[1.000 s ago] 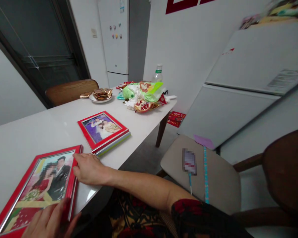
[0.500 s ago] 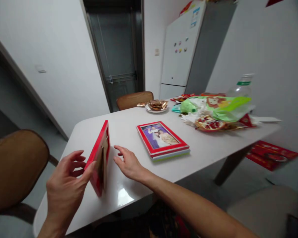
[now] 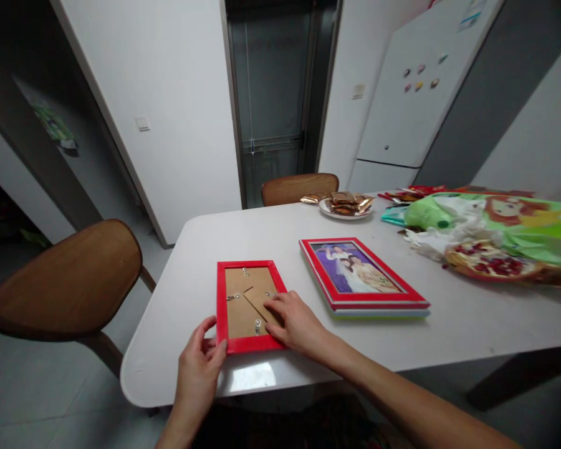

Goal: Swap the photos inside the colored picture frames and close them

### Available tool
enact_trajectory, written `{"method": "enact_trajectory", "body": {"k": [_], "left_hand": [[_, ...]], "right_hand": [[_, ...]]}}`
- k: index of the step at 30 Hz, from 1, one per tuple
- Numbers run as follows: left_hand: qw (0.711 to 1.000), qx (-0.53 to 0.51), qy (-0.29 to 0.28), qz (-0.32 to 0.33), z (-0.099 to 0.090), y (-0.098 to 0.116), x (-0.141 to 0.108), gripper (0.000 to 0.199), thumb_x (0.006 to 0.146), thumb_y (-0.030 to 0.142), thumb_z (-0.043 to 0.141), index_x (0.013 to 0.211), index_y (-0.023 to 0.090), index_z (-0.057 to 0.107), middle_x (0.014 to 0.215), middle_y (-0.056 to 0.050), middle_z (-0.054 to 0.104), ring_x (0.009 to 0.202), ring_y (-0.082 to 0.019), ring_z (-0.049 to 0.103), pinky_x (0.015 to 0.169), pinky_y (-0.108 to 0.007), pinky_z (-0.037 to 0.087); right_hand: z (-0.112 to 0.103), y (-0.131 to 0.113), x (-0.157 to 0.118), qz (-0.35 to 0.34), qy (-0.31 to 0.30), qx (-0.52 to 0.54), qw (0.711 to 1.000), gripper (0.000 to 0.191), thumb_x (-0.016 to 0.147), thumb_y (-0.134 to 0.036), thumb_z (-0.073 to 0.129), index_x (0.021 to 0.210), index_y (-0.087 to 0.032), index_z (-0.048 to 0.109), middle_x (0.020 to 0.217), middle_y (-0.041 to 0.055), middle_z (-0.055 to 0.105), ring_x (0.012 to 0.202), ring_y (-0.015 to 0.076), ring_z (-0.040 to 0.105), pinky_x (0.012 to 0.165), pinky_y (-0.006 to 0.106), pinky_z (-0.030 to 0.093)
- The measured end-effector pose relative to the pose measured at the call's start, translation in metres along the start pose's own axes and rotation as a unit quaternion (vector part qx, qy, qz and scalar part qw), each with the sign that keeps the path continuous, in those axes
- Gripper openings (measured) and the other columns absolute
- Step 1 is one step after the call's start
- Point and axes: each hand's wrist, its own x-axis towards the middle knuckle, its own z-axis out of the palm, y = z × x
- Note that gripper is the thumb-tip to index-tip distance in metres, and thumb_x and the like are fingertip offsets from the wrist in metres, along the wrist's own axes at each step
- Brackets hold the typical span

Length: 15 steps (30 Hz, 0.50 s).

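Near edge: left hand (image 3: 197, 365) half closed at the near-left corner of a red rectangular picture frame (image 3: 237, 317), thumb on the rim, fingers curled at its side. Right hand (image 3: 302, 324) loosely open, fingertips on the frame's brown backing board and right rim, nothing gripped. Frame lies back up (four metal clips visible) on the glossy white table (image 3: 161, 343). Just right: a red-bordered framed photo (image 3: 355, 269), face up, atop a grey-and-green-edged layer. Farther right: cut red pomegranate (image 3: 489, 259), green printed plastic bag (image 3: 533, 227). Beyond: round white plate (image 3: 343, 216) of gold-wrapped packets (image 3: 346, 201).
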Motion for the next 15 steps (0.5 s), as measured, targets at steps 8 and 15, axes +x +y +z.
{"method": "enact_trajectory", "body": {"k": [8, 15], "left_hand": [[0.985, 0.149, -0.018, 0.080, 0.008, -0.025, -0.005, 0.036, 0.077, 0.029, 0.046, 0.110, 0.016, 0.045, 0.106, -0.010, 0.058, 0.091, -0.020, 0.058, 0.082, -0.036, 0.047], [0.946, 0.266, -0.010, 0.187, 0.009, -0.023, -0.003, 0.032, 0.076, 0.022, 0.047, 0.107, 0.018, 0.049, 0.108, -0.011, 0.056, 0.101, -0.022, 0.052, 0.087, -0.043, 0.042]], "right_hand": [[-0.006, 0.006, -0.007, 0.010, -0.044, -0.028, 0.999, 0.030, 0.070, -0.028, 0.056, 0.099, -0.021, 0.059, 0.091, 0.0087, 0.055, 0.086, 0.0203, 0.046, 0.074, 0.031, 0.036], [-0.011, 0.008, -0.002, -0.055, -0.070, -0.039, 0.995, 0.031, 0.068, -0.025, 0.060, 0.099, -0.024, 0.061, 0.111, 0.0104, 0.050, 0.097, 0.0224, 0.044, 0.079, 0.036, 0.035]]}}
